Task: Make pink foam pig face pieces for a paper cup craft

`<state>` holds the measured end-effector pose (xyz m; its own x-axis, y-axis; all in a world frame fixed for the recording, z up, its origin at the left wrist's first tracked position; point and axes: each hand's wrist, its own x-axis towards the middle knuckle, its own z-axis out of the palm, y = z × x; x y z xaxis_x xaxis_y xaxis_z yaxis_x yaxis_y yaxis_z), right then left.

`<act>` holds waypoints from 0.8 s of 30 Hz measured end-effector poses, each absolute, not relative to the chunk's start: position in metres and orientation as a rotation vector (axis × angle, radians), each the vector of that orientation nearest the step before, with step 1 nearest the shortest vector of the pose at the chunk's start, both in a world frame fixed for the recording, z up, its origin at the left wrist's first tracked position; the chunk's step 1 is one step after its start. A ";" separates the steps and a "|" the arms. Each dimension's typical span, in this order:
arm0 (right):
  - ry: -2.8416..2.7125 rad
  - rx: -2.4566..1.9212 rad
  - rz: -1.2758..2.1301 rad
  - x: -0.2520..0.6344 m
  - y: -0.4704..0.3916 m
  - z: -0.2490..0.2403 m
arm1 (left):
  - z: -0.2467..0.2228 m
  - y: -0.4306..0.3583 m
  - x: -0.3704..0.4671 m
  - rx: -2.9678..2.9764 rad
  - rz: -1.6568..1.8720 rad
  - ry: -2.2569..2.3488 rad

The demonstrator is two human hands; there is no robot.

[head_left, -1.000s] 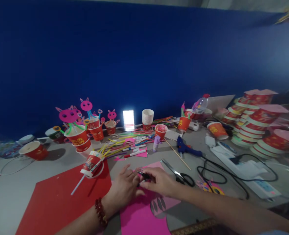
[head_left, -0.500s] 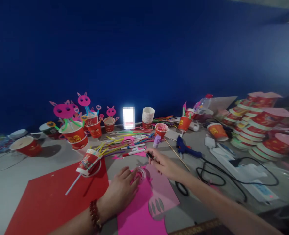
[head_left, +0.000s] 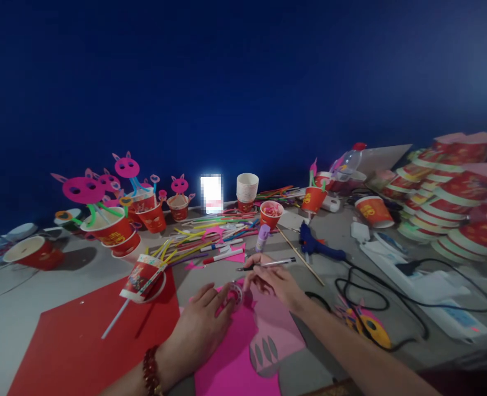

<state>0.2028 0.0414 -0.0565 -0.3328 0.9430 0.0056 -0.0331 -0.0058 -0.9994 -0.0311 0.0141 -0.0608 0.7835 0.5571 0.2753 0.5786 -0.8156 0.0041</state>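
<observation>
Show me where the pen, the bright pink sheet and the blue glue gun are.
Pen (head_left: 281, 262), head view: clear barrel.
Bright pink sheet (head_left: 235, 351), head view: bare middle.
Blue glue gun (head_left: 318, 249), head view: body's middle.

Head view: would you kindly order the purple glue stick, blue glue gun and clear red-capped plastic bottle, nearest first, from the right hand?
1. Purple glue stick: just beyond the right hand.
2. Blue glue gun: farther right.
3. Plastic bottle: back right.

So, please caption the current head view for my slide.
Left hand touching a round, clear plastic ring on a flat, bright pink sheet; right hand holding a slim, clear pen.
</observation>
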 end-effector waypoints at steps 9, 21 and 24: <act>-1.717 -1.245 0.904 0.203 0.048 -0.076 | -0.059 0.015 -0.032 -2.907 -0.383 -0.895; -1.892 -1.249 0.935 0.196 0.046 -0.075 | -0.062 0.017 -0.034 -2.891 -0.403 -0.863; -1.943 -1.240 0.879 0.197 0.044 -0.071 | -0.062 0.017 -0.035 -2.903 -0.361 -0.872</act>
